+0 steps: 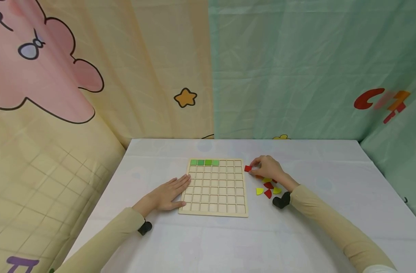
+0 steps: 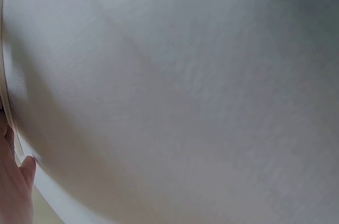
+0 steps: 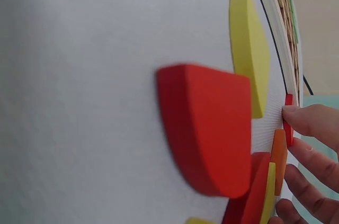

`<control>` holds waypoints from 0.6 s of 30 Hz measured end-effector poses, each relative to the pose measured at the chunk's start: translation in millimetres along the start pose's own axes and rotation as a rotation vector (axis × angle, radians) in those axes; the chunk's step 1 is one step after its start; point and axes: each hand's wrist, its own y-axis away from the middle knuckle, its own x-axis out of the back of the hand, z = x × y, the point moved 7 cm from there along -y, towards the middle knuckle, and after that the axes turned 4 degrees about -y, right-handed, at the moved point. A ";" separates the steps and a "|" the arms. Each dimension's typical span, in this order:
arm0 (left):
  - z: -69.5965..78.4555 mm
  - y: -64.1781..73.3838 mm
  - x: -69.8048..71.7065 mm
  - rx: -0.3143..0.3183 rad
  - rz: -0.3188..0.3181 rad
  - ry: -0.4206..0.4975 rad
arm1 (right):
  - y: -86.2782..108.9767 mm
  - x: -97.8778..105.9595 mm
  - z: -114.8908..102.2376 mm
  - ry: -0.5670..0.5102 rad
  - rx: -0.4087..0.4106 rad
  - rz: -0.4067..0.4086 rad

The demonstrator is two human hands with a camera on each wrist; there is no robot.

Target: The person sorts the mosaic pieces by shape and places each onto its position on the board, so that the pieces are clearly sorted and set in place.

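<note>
A pale wooden grid board (image 1: pixel 213 215) lies flat on the table, with several green square tiles (image 1: pixel 208 162) in its top row from the left corner. My left hand (image 1: pixel 168 193) rests along the board's left edge, fingers straight and thumb spread. Just beyond the upper right edge of the board, my right hand (image 1: pixel 270 168) pinches a red square tile (image 1: pixel 247 168) between thumb and finger. The right wrist view shows the thumb (image 3: pixel 312 121) against that tile's side. Beneath and in front of this hand lie loose yellow pieces (image 1: pixel 259 191) and red pieces (image 1: pixel 268 193) with one rounded side.
An orange piece (image 3: pixel 278 155) stands close to the right fingers in the right wrist view. White cloth covers the table (image 1: pixel 208 246). Printed curtains (image 1: pixel 296 68) hang behind it and at both sides. Each wrist carries a black camera mount (image 1: pixel 282 200).
</note>
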 end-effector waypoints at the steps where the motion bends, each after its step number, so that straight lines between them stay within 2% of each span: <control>1: 0.1 0.0 0.2 0.000 0.000 0.001 | 0.4 0.4 -0.3 0.004 0.002 0.005; 13: 0.9 1.4 -0.6 0.003 0.006 0.026 | 1.5 0.0 -1.3 0.009 0.034 0.036; 18: 0.6 1.4 0.3 0.005 0.006 0.029 | 0.9 -0.1 1.2 0.018 0.022 0.037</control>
